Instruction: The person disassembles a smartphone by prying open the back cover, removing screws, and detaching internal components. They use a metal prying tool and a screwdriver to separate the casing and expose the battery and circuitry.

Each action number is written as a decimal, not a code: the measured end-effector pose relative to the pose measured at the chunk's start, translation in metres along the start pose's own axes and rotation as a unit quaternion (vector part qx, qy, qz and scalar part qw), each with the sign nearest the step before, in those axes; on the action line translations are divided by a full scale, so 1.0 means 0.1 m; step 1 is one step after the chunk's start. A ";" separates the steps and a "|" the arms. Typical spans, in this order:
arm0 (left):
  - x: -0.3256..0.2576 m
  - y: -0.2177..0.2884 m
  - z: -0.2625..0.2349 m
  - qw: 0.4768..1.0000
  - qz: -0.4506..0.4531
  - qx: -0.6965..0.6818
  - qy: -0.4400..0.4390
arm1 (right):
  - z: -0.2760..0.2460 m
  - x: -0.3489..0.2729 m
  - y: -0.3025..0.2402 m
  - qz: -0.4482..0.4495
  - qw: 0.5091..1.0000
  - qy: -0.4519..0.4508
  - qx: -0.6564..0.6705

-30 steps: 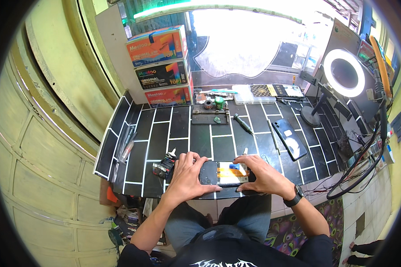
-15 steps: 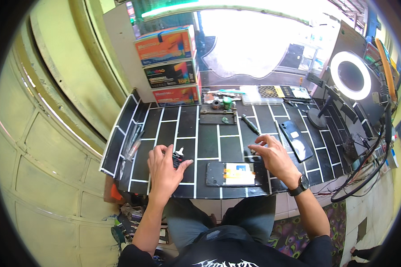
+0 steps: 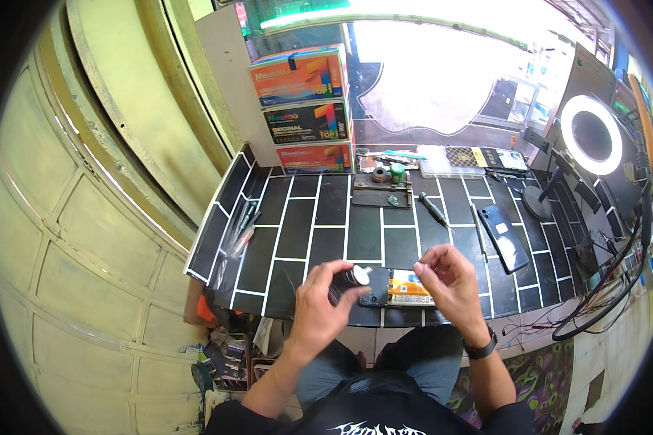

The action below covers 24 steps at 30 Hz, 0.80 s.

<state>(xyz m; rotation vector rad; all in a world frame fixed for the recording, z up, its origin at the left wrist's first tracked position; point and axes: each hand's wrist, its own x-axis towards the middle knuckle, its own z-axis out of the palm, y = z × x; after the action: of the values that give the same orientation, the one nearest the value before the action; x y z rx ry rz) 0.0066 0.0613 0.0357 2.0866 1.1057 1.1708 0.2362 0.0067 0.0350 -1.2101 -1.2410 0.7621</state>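
My left hand point(image 3: 325, 304) is closed around a small dark round object with a pale top point(image 3: 354, 276), held just above the table's near edge. My right hand point(image 3: 451, 281) hovers a little to its right with thumb and forefinger pinched together; I cannot see anything between them. Below and between both hands lies an opened phone point(image 3: 403, 291) on the black tiled tabletop point(image 3: 363, 232), showing an orange and yellow battery. Part of the phone's left end is hidden by the round object.
Three colourful boxes point(image 3: 305, 109) are stacked at the back. A second dark phone point(image 3: 504, 235), a screwdriver point(image 3: 434, 209) and a dark work plate point(image 3: 381, 194) lie on the table. A ring light point(image 3: 591, 134) and cables point(image 3: 602, 290) stand right; pens point(image 3: 243, 225) left.
Both hands left the opened phone. My left hand reached left, picked up the dark round object and brought it back over the phone; my right hand returned beside it.
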 end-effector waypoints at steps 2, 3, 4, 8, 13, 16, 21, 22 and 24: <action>-0.12 0.16 0.04 0.999 -0.006 -0.037 -0.016 | 0.06 -0.16 -0.17 0.051 0.996 -0.005 0.080; -0.17 0.23 0.04 0.999 -0.010 -0.037 -0.030 | 0.11 -0.21 -0.20 0.038 0.990 0.001 0.139; -0.21 0.28 0.05 0.998 -0.011 -0.048 -0.037 | 0.15 -0.26 -0.22 0.025 0.980 0.006 0.197; -0.38 0.37 0.11 0.996 -0.004 -0.074 -0.054 | 0.21 -0.45 -0.16 0.043 0.959 -0.004 0.279; -0.45 0.39 0.15 0.994 -0.006 -0.085 -0.071 | 0.22 -0.58 -0.17 0.010 0.963 0.044 0.266; -0.45 0.39 0.17 0.994 0.004 -0.082 -0.070 | 0.21 -0.61 -0.18 0.018 0.964 0.050 0.259; -0.46 0.43 0.15 0.990 -0.030 -0.102 -0.088 | 0.18 -0.61 -0.19 0.031 0.964 0.048 0.258; -0.46 0.43 0.16 0.991 -0.030 -0.102 -0.086 | 0.17 -0.61 -0.19 0.032 0.964 0.049 0.258; -0.46 0.42 0.16 0.991 -0.030 -0.100 -0.085 | 0.17 -0.61 -0.18 0.036 0.966 0.046 0.253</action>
<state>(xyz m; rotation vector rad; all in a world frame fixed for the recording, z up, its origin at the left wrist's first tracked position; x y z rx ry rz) 0.0235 -0.0008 0.0377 1.9450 0.9263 1.0094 0.2035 -0.0501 0.0328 -0.8598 -0.8556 0.9925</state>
